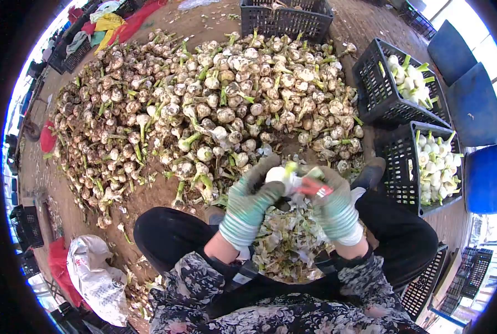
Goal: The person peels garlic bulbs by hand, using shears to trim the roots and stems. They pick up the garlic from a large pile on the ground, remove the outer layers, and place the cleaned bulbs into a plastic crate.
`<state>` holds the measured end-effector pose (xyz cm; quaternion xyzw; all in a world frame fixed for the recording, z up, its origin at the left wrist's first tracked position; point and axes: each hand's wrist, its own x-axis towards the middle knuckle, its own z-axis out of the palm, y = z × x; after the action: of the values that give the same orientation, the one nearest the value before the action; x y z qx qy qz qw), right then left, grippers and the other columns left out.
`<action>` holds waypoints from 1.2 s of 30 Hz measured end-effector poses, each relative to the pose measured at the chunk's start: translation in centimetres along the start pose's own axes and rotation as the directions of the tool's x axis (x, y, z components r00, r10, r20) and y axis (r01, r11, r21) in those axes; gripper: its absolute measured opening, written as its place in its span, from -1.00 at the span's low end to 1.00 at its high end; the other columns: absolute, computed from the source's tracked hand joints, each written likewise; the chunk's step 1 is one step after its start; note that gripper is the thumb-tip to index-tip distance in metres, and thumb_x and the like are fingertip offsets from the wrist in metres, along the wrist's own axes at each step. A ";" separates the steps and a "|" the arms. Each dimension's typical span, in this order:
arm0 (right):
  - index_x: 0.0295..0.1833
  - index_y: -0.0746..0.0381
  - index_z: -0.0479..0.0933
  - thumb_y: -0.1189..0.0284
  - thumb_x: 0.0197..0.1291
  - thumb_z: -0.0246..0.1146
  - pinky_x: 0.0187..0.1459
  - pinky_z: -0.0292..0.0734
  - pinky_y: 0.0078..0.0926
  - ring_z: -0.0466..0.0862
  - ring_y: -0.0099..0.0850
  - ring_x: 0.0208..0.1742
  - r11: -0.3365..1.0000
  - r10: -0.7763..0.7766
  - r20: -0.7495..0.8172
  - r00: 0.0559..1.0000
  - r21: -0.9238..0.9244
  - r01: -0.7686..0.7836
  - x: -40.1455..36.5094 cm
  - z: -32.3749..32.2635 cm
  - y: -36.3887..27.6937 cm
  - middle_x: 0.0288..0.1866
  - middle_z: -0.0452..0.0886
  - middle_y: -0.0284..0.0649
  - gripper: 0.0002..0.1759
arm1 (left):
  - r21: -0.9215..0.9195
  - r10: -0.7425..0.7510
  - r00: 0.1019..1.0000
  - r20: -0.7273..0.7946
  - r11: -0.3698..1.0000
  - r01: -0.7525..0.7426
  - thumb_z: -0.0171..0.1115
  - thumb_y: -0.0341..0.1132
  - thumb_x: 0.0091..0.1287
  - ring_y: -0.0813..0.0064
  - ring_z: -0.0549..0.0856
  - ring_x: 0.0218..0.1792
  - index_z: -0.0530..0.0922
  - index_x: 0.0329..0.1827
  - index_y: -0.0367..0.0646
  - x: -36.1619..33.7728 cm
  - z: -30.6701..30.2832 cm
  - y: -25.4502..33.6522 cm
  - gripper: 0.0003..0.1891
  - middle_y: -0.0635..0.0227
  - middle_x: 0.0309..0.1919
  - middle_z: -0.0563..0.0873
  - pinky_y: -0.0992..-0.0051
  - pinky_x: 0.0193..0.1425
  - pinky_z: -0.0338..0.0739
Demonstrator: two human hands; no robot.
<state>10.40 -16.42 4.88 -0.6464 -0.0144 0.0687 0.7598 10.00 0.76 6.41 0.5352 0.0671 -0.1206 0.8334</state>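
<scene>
My left hand (253,197), in a green and white striped glove with dark fingers, is closed around a white peeled garlic bulb (279,176). My right hand (334,200), gloved the same way, is wrapped round a red-handled tool (314,187) held against the bulb's green stem side. The tool's blade cannot be made out. Below both hands, between my knees, lies a heap of peeled skins and leaf scraps (293,242). Just beyond the hands spreads a large pile of unpeeled garlic bulbs (226,115) with soil on them.
Two black crates (396,167) (373,83) with peeled garlic stand at the right, beside blue containers (483,181). Another black crate (286,23) is behind the pile. A white sack (95,281) and red netting (62,267) lie at the lower left.
</scene>
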 end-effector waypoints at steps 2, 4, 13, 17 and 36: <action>0.03 0.39 0.35 0.42 -0.03 0.33 -0.06 0.49 -0.48 0.53 -0.23 0.01 0.877 0.273 -0.015 0.962 0.415 -0.242 -0.4 -0.5 -0.1 -0.09 0.51 -0.09 -0.49 | -0.315 -0.222 0.971 0.085 0.919 0.237 0.29 -0.43 0.11 0.47 0.57 -0.08 0.30 0.20 -0.28 0.2 -0.2 0.7 -0.43 0.25 -0.01 0.52 0.52 -0.01 0.51; 0.00 0.36 0.38 0.47 0.00 0.27 -0.13 0.50 -0.56 0.55 -0.36 -0.09 0.929 0.237 -0.061 0.970 0.307 -0.207 -0.5 0.4 -0.4 -0.13 0.53 -0.15 -0.57 | -0.230 -0.153 0.988 0.018 0.961 0.153 0.30 -0.42 0.10 0.47 0.56 -0.07 0.31 0.19 -0.28 0.2 0.0 -0.1 -0.43 0.26 -0.01 0.52 0.52 -0.02 0.52; -0.10 0.35 0.45 0.67 0.11 0.01 -0.22 0.52 -0.56 0.59 -0.47 -0.27 0.988 0.148 -0.284 0.947 0.092 -0.127 1.4 -2.0 0.9 -0.23 0.57 -0.15 -0.77 | -0.186 -0.167 0.966 0.198 0.961 0.204 0.30 -0.55 0.03 0.53 0.56 -0.10 0.36 0.15 -0.26 -0.3 0.1 0.0 -0.45 0.32 -0.06 0.54 0.48 -0.01 0.53; 0.23 0.31 0.24 0.51 0.08 0.18 -0.04 0.49 -0.54 0.59 -0.34 -0.12 0.828 0.116 0.258 0.959 -0.559 0.050 -1.3 -4.1 3.4 0.07 0.45 -0.09 -0.44 | -0.098 -0.140 0.966 0.217 0.982 0.164 0.35 -0.50 -0.05 0.53 0.56 -0.13 0.28 0.23 -0.22 -0.1 0.2 0.0 -0.31 0.32 0.00 0.51 0.57 -0.03 0.47; -0.26 0.36 0.49 0.46 0.04 0.19 -0.19 0.45 -0.49 0.59 -0.36 -0.24 0.956 0.146 0.125 0.981 -0.274 -0.107 -1.4 -1.7 -2.9 -0.26 0.59 -0.15 -0.82 | 0.230 -0.039 0.970 0.238 0.973 -0.017 0.33 -0.56 -0.02 0.52 0.52 -0.02 0.38 0.13 -0.24 0.3 0.0 -1.6 -0.43 0.29 0.00 0.53 0.52 0.08 0.45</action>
<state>9.50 -18.73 7.56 -0.7356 -0.0369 0.1612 0.6570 9.80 0.06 4.95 0.6094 -0.0462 -0.1965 0.7668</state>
